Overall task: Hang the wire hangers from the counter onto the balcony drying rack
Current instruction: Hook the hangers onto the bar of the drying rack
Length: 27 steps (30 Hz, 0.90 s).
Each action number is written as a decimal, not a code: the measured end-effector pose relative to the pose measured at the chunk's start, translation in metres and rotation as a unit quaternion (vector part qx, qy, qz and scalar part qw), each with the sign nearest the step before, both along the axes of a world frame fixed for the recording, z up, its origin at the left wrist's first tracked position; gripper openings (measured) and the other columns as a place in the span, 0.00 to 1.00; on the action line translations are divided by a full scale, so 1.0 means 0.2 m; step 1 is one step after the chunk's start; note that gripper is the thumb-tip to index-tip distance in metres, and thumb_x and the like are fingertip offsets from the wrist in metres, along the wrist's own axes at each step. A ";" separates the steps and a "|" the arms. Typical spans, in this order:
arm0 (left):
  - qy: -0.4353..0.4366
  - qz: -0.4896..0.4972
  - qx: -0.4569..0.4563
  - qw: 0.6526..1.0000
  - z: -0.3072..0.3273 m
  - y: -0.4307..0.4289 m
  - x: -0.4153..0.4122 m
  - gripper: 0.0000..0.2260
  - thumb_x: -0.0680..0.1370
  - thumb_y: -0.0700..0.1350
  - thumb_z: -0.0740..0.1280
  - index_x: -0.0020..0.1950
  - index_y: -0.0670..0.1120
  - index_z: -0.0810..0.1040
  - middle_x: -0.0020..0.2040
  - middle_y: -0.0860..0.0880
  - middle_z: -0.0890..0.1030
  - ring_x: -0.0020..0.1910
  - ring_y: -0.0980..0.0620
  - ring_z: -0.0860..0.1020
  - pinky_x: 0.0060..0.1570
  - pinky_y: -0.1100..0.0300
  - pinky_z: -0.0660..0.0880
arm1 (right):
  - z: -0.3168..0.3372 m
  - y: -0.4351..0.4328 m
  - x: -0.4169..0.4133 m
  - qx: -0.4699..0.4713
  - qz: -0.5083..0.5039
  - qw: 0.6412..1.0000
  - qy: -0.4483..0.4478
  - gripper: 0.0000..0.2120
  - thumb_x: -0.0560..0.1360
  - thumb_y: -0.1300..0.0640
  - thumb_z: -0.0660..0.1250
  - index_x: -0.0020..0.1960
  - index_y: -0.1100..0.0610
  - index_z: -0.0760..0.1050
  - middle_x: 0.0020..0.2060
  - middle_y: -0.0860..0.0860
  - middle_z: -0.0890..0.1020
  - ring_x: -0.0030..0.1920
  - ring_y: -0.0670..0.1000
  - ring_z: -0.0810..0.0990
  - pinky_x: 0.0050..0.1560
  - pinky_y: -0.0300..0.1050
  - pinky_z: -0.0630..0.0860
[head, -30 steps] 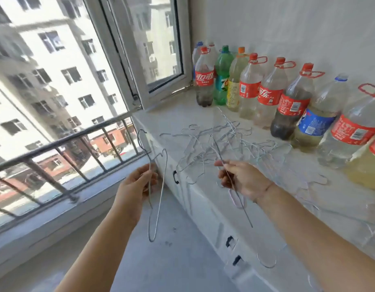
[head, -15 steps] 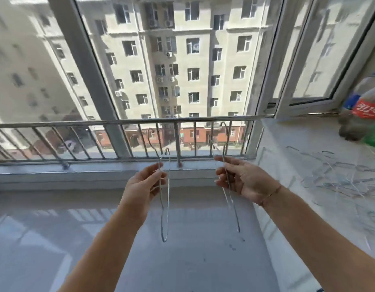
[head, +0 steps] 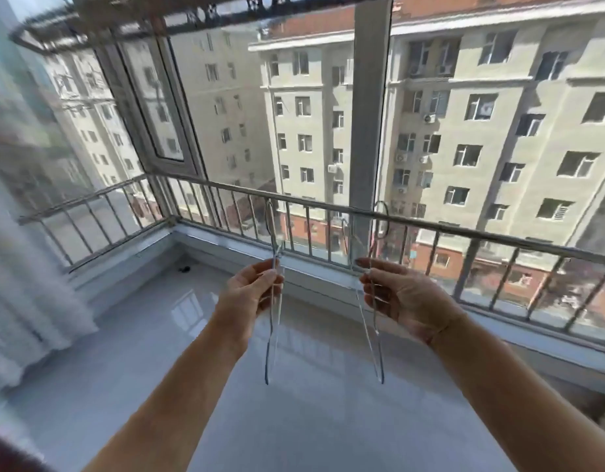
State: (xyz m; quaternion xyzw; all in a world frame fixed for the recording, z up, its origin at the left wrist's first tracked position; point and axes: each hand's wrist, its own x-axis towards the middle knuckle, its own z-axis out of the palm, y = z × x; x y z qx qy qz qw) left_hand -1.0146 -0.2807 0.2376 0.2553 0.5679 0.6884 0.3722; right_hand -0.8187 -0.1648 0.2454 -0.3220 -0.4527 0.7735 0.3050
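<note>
My left hand [head: 251, 291] pinches a thin wire hanger [head: 271, 338] near its neck; it is seen edge-on, hook up, and its body hangs down over the floor. My right hand [head: 401, 296] grips a second wire hanger [head: 374, 338] the same way, hook up in front of the railing. Both hands are raised at chest height, side by side. A dark perforated bar of the drying rack [head: 205, 13] runs across the top of the view, well above both hooks. The counter is out of view.
A metal balcony railing [head: 430, 226] runs across behind the hands, with window frames [head: 369, 114] above it. A white curtain [head: 25, 267] hangs at the left. The glossy grey floor [head: 294, 403] lies below. Apartment blocks show outside.
The view has swung left and up, away from the counter with the bottles and hanger pile. Both hands have lifted with their hangers and now face the railing; the overhead rack bar has come into view.
</note>
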 end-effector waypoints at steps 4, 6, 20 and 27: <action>0.009 0.039 0.016 0.999 0.04 -0.09 -0.32 0.07 0.77 0.38 0.64 0.50 0.48 0.80 0.34 0.52 0.82 0.36 0.55 0.77 0.39 0.62 0.71 | 0.02 0.00 -0.39 0.012 0.048 0.999 0.004 0.11 0.77 0.66 0.59 0.52 0.59 0.79 0.34 0.52 0.76 0.34 0.47 0.74 0.39 0.39 0.73; 0.016 0.060 0.024 0.998 0.06 -0.10 -0.47 0.08 0.77 0.38 0.63 0.50 0.47 0.80 0.34 0.52 0.81 0.36 0.55 0.77 0.39 0.63 0.71 | 0.04 0.02 -0.59 0.012 0.071 0.997 0.007 0.11 0.76 0.66 0.60 0.52 0.59 0.79 0.33 0.51 0.76 0.32 0.46 0.74 0.35 0.37 0.74; 0.035 0.157 0.050 0.986 0.26 0.29 -1.62 0.07 0.77 0.38 0.65 0.49 0.46 0.80 0.31 0.53 0.81 0.30 0.58 0.75 0.38 0.63 0.69 | 0.21 0.47 -2.02 0.039 0.163 0.984 0.069 0.11 0.76 0.65 0.60 0.51 0.57 0.80 0.31 0.52 0.71 0.31 0.47 0.69 0.28 0.35 0.70; 0.039 0.166 0.070 0.983 0.41 0.50 -2.17 0.07 0.76 0.38 0.65 0.47 0.48 0.81 0.31 0.53 0.81 0.31 0.57 0.75 0.39 0.61 0.68 | 0.38 0.69 -2.61 0.053 0.181 0.978 0.091 0.11 0.76 0.64 0.60 0.52 0.57 0.80 0.32 0.52 0.70 0.32 0.47 0.68 0.30 0.36 0.70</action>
